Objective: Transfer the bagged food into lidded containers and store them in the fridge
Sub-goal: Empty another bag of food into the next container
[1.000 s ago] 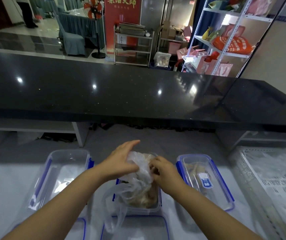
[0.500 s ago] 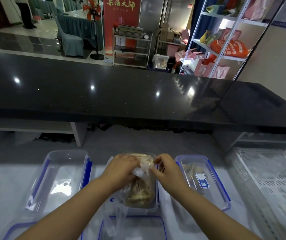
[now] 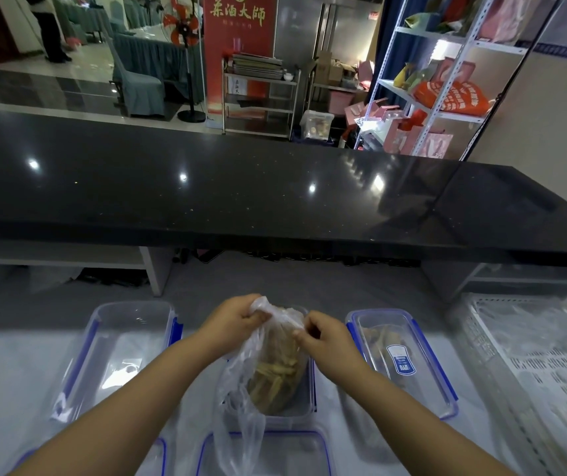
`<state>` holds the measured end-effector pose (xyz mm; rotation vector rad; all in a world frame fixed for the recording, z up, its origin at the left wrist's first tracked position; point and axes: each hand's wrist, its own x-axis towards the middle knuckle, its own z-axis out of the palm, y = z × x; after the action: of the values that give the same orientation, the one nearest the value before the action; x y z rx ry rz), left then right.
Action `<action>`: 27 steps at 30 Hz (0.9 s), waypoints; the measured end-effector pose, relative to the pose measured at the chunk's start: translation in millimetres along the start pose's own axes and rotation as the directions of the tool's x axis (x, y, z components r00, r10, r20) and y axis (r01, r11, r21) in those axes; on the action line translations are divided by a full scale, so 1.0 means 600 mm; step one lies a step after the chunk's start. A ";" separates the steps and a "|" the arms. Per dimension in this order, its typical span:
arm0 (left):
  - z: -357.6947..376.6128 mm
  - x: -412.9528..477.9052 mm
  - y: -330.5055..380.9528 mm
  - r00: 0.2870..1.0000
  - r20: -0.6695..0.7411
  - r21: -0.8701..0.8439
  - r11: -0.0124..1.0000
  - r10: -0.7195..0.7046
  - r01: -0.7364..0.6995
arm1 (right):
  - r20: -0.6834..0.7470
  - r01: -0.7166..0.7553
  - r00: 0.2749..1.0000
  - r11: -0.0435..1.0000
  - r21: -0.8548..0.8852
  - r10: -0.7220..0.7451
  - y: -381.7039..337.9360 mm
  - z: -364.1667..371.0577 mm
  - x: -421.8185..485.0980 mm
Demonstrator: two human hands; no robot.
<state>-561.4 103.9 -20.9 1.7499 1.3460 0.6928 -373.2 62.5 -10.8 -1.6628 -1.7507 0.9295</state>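
Lower centre of the frame: the bag (image 3: 268, 369) of food stands in the middle container (image 3: 304, 405). The left hand (image 3: 237, 319) and right hand (image 3: 325, 336) pinch its bunched top with curled fingers (image 3: 257, 316). The thin film looks limp, slippery and light; likely best gripped at the neck.

Light is dim and cool where I work; white spots of glare dot the black counter (image 3: 275, 207) mid-frame. Edges bow outward, and the lower corners look soft.
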 end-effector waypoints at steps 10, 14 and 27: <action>-0.019 -0.011 -0.017 0.998 0.036 -0.115 0.993 0.044 -0.040 | -0.054 0.116 0.992 0.993 -0.031 -0.117 -0.026 -0.004 0.015; -0.017 -0.013 -0.020 0.997 0.016 0.005 0.997 0.072 -0.072 | -0.012 0.163 0.987 0.987 0.009 -0.163 -0.025 0.012 -0.006; 0.028 -0.029 -0.063 0.944 0.103 0.363 0.871 0.315 -0.330 | 0.048 0.300 0.954 0.938 -0.171 -0.297 0.030 0.055 -0.051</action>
<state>-572.2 87.0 -60.9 2.3235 1.2269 0.5979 -385.2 28.2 -42.7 -1.4365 -2.0804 0.6712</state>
